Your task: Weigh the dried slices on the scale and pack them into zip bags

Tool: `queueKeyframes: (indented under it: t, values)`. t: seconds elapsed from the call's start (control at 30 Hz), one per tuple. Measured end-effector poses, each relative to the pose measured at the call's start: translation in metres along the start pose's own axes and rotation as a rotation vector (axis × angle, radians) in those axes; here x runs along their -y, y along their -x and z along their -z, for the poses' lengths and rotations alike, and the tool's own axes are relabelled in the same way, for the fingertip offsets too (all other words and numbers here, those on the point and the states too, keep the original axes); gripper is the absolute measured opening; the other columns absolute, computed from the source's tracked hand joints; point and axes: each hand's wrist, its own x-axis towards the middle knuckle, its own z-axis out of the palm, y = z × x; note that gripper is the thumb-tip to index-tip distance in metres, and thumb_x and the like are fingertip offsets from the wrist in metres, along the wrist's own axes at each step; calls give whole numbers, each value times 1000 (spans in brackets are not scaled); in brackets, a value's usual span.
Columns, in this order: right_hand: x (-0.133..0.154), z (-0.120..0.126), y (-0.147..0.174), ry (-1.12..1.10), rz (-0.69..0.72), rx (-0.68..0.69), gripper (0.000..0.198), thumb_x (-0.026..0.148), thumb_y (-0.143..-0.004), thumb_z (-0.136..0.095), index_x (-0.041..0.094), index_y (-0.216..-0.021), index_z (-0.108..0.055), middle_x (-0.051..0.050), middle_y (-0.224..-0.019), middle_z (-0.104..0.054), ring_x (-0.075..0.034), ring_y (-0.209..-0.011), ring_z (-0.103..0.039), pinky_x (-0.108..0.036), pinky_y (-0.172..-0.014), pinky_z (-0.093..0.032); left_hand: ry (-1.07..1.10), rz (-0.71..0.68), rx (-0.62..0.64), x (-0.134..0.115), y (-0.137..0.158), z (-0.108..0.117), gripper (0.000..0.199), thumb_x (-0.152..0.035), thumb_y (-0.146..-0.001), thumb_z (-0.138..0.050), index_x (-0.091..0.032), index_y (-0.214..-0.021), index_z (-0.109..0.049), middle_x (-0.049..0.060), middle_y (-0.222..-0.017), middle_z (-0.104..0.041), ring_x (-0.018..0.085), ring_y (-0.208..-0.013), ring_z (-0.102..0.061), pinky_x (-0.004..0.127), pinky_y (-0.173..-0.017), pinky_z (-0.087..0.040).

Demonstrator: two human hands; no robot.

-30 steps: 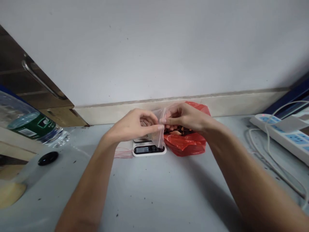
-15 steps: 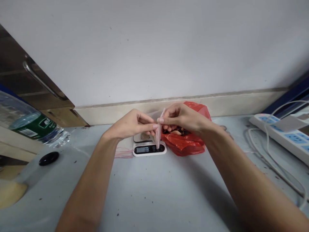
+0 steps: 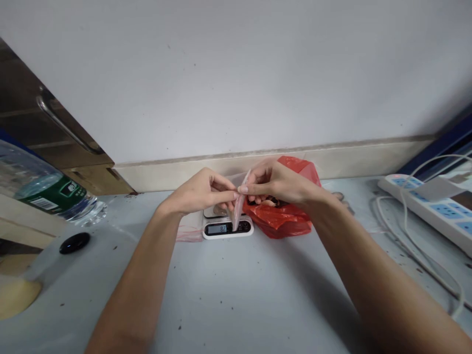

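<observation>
A clear plastic zip bag (image 3: 239, 212) hangs above a small white digital scale (image 3: 228, 235), its top edge between both hands. My left hand (image 3: 206, 191) pinches the bag from the left with thumb and fingers. From the right, my right hand (image 3: 267, 184) pinches the same edge, fingertips close to the left ones. The bag's lower part covers some of the scale's buttons; its contents are hard to make out. The scale's display seems to read 8.2. Beside my right hand lies an open red plastic bag (image 3: 280, 221) holding dark and pale pieces.
Flat clear bags with pink edges (image 3: 190, 233) lie left of the scale. Further left are a black oval object (image 3: 74, 243) and a large water bottle (image 3: 59, 194). A white power strip (image 3: 435, 206) with looping cables stands at right. The wall rises behind.
The scale's display has gone from 0.0 to what looks like 8.2. The zip bag has tilted, its lower end shifting left, and my fingertips have come closer together.
</observation>
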Motion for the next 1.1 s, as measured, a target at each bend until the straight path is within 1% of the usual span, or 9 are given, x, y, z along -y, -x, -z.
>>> queueKeyframes:
  t: [0.2,0.3,0.43,0.53,0.7,0.8,0.9,1.0,1.1]
  values:
    - [7,2,5,74,-90,-58,32,30,-73,-80,21,-56,-55,5,-50,-49,-8,-43,-39,-25,-43,-28,-77,10,-234,-4,5,5,13,-19,-65,-66,-20,-57,-76,1,-54,-69,14,-51,-63,23,-51,-48]
    - [12,-2,6,229,-29,-312,34,22,-74,-76,24,-62,-45,5,-59,-48,-11,-52,-45,-26,-50,-33,-117,3,-440,-7,9,8,10,-21,-64,-70,-19,-56,-76,3,-56,-72,16,-55,-66,25,-54,-52]
    - [17,-20,4,503,238,-625,17,6,-71,-62,22,-68,-55,-8,-101,-65,-20,-87,-62,-31,-76,-47,-233,-29,-608,-13,7,-4,12,-18,-65,-68,-19,-53,-72,0,-52,-68,16,-54,-64,25,-52,-47]
    - [19,-32,6,616,214,-484,20,6,-74,-57,21,-75,-70,-11,-114,-72,-25,-102,-65,-34,-86,-48,-285,-107,-653,-19,6,-18,13,-18,-67,-67,-19,-55,-71,-2,-52,-66,15,-53,-62,26,-53,-47]
    - [23,-29,12,669,-53,-282,21,12,-78,-62,20,-91,-76,-4,-79,-73,-20,-71,-62,-30,-63,-44,-333,-272,-591,-23,12,-26,13,-19,-73,-66,-20,-62,-72,-1,-57,-66,15,-55,-61,27,-56,-49]
    - [24,-16,18,619,1,-313,68,4,-71,-65,25,-136,-67,1,-78,-71,-20,-74,-65,-27,-62,-46,-304,-359,-686,-19,10,-20,14,-25,-82,-65,-20,-71,-72,1,-72,-73,16,-66,-67,28,-68,-56]
    - [21,0,24,476,108,-243,100,8,-73,-73,32,-164,-39,5,-74,-69,-19,-69,-66,-28,-61,-50,-218,-345,-913,-7,2,-9,20,-32,-91,-64,-22,-104,-75,7,-119,-76,23,-111,-70,32,-93,-58]
    - [16,15,28,413,184,-236,104,23,-75,-82,33,-167,-34,3,-75,-69,-20,-64,-65,-30,-60,-52,85,-152,-723,7,-7,-1,43,-44,-94,-68,-25,-132,-64,9,-121,-75,26,-115,-71,39,-95,-59]
    - [12,30,31,454,219,-242,106,37,-75,-85,31,-168,-34,0,-86,-72,-22,-73,-69,-32,-66,-55,347,-88,-537,12,-12,0,56,-49,-83,-82,-24,-130,-62,7,-105,-79,24,-100,-76,38,-88,-62]
